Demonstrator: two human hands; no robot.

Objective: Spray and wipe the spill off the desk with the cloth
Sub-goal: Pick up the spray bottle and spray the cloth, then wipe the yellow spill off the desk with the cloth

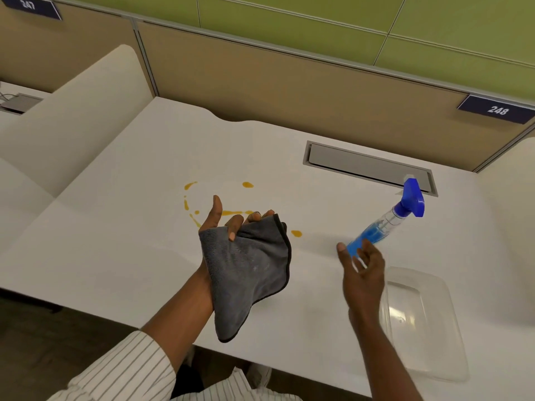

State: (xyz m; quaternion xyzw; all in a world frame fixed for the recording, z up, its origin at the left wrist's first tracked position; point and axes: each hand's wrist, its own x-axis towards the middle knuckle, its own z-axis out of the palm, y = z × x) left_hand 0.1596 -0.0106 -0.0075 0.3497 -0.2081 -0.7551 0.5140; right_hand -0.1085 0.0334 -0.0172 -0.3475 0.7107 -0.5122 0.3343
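Left hand (228,224) has a grip on the cloth (249,270), pinched at its top edge; the rest hangs limp over the worktop (130,241) edge. Grey microfibre, soft, light, no stiffness: I'd bunch it flat under the palm before wiping. Spill (220,212) sits just beyond the cloth: thin orange streaks and drops in a rough ring, looks wet. Right hand (362,267) is released, fingers spread, at the base of the bottle (385,227) right of the cloth. Bottle: clear plastic, blue liquid, blue trigger head, tilted. Likely light and slick; I'd take it at the neck.
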